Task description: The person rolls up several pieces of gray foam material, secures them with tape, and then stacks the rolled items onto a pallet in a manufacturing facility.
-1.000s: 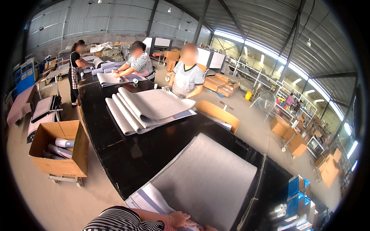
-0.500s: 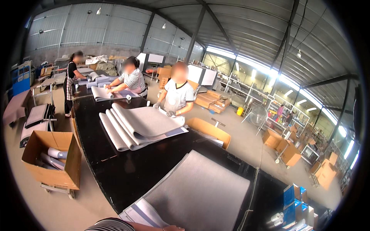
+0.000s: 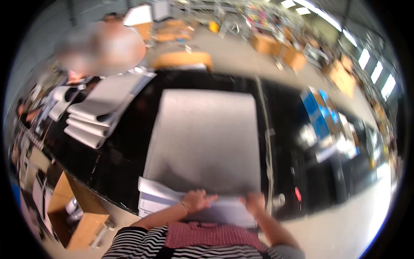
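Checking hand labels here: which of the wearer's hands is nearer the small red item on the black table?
Right. The right hand is to the left of the small red item, apart from it; the left hand is farther left, beyond the right one.

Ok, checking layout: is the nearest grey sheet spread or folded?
Mostly spread: the grey sheet lies flat across the table; near edge unclear.

Blurred, probably by motion (glare [image 3: 363, 58] upper right).
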`<action>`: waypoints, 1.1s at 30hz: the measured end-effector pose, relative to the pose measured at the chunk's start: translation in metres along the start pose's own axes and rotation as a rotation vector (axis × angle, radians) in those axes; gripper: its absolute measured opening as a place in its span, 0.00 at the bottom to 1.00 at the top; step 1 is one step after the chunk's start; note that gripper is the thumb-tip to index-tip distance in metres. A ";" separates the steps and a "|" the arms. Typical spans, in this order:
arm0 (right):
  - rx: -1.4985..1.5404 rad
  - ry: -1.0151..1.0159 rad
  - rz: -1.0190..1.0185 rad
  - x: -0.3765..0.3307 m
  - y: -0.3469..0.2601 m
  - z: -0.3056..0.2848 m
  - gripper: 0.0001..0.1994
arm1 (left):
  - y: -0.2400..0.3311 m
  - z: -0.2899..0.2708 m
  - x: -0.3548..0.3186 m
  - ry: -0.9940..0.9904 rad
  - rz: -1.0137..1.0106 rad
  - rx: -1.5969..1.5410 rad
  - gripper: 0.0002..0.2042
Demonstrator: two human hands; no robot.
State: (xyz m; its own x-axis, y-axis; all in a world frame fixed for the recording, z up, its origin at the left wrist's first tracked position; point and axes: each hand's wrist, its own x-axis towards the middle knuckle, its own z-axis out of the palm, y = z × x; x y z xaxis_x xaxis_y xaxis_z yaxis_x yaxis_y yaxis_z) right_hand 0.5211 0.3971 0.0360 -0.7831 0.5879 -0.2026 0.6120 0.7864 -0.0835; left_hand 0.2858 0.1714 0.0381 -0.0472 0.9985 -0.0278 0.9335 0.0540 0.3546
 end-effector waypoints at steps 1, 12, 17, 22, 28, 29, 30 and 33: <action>-0.058 0.368 -0.074 -0.005 0.003 0.012 0.30 | 0.000 0.000 0.002 0.043 0.029 0.016 0.24; 0.121 0.232 0.024 -0.014 -0.008 -0.030 0.37 | 0.010 -0.003 0.006 -0.031 -0.024 0.084 0.25; 0.184 0.174 0.005 0.004 0.006 -0.001 0.40 | -0.004 0.009 0.008 -0.055 0.034 0.037 0.25; -0.129 0.154 0.049 0.017 -0.003 0.033 0.39 | -0.009 0.016 0.006 -0.015 0.077 0.042 0.26; 0.155 0.167 0.053 0.027 -0.042 0.007 0.38 | -0.012 0.010 0.010 -0.007 0.059 0.052 0.28; 0.158 0.172 0.048 0.026 -0.045 0.008 0.37 | -0.012 0.016 0.005 0.023 0.063 0.044 0.28; 0.151 0.181 0.047 0.028 -0.045 0.007 0.37 | -0.007 0.004 0.001 0.072 0.096 0.025 0.27; 0.122 0.171 0.052 0.033 -0.047 0.007 0.36 | -0.012 0.008 -0.018 0.210 0.049 0.130 0.24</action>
State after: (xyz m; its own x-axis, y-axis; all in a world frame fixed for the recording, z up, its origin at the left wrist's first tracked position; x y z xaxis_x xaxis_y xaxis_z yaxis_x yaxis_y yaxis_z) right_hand 0.4671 0.3787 0.0264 -0.7509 0.6590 -0.0419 0.6529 0.7315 -0.1965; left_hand 0.2783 0.1529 0.0266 -0.0608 0.9806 0.1861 0.9737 0.0172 0.2273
